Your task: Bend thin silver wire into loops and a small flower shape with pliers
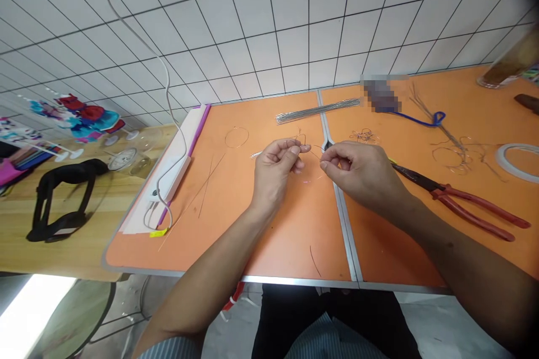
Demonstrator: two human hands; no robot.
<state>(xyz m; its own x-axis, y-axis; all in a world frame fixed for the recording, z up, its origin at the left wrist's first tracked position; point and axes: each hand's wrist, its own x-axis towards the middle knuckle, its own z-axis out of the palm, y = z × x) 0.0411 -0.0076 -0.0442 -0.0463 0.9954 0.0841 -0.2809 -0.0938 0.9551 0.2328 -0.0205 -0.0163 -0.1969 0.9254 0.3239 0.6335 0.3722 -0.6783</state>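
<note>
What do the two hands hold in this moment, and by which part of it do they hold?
The left hand and the right hand each pinch a thin wire between thumb and finger; the exact part is too small to tell.

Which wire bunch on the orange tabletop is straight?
The silver wire bundle along the far edge, straddling the seam; the small tangle and the looped pile are bent.

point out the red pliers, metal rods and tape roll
red pliers [480, 206], head view, on the upper grip
metal rods [318, 110], head view, middle of the bundle
tape roll [501, 160], head view, left side of the ring
</note>
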